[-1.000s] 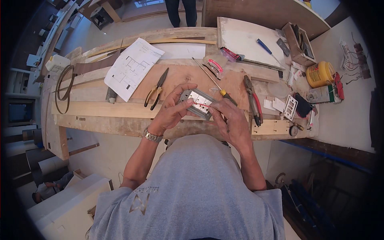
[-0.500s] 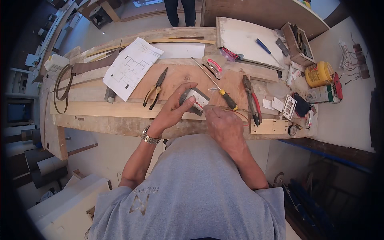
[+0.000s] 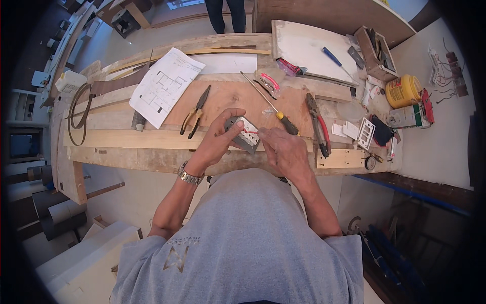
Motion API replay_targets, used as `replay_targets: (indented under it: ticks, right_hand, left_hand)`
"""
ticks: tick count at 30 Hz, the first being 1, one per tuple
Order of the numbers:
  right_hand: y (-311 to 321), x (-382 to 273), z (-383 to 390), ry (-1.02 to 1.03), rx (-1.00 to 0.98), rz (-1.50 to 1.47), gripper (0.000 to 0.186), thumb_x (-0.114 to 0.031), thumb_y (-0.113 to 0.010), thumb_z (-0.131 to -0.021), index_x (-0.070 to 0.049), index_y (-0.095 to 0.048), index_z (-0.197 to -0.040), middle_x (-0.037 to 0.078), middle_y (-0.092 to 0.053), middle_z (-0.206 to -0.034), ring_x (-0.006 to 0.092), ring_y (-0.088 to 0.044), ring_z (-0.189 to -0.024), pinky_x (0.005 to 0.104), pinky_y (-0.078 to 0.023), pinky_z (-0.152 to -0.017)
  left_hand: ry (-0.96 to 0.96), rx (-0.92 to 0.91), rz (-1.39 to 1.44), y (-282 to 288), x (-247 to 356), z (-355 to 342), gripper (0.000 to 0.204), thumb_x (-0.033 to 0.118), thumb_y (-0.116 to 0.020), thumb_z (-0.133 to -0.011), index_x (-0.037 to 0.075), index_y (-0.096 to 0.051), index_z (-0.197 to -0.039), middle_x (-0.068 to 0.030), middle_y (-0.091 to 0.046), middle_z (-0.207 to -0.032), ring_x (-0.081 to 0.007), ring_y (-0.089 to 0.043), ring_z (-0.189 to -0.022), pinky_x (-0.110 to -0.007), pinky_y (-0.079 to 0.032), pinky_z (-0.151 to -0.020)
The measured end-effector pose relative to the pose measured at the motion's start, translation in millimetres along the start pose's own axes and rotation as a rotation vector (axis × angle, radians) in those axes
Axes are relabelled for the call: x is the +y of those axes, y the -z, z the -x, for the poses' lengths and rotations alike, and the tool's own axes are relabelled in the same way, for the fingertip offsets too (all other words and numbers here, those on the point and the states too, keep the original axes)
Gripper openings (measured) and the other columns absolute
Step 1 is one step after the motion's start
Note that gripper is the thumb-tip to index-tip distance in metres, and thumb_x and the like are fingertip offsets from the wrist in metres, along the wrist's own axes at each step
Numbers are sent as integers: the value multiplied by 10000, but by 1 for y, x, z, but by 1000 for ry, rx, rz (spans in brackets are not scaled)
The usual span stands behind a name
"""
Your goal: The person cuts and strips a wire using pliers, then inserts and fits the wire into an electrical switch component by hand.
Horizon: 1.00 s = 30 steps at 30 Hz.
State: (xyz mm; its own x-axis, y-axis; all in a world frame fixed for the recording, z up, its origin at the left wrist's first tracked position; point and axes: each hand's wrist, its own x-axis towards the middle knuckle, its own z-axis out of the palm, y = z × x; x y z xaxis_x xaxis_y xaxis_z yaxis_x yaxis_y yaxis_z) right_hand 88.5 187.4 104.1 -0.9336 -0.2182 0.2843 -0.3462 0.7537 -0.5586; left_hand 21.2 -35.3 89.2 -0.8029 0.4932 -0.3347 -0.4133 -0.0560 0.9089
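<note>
Module [image 3: 247,138], slightly nearer (between left fingers [image 3: 233,112])

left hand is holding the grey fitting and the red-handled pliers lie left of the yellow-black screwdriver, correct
No, the head view shows the red-handled pliers right of the yellow-black screwdriver; the left hand does hold the fitting.

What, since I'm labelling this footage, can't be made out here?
All in the head view:
Right end of the red wire: hidden by the right hand.
Underside of the grey panel: turned away, left hand around it.
Fine writing on the plan sheet: too small.
Standing person: upper body cut off by top edge.
</note>
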Motion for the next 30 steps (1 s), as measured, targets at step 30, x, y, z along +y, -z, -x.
replay_targets:
  ticks: [30]
  right_hand:
    - [20, -2, -8, -223, 102, -355, 131, -53, -699, -991, 12, -686, -1104, 168, -627, -949, 348, -646, -792, 437, -517, -709]
  left_hand:
    - [-62, 76, 133, -7, -14, -11, 178, 175, -810, -983, 69, -710, -1085, -26, -737, -974, -116, -747, -851, -291, -656, -685]
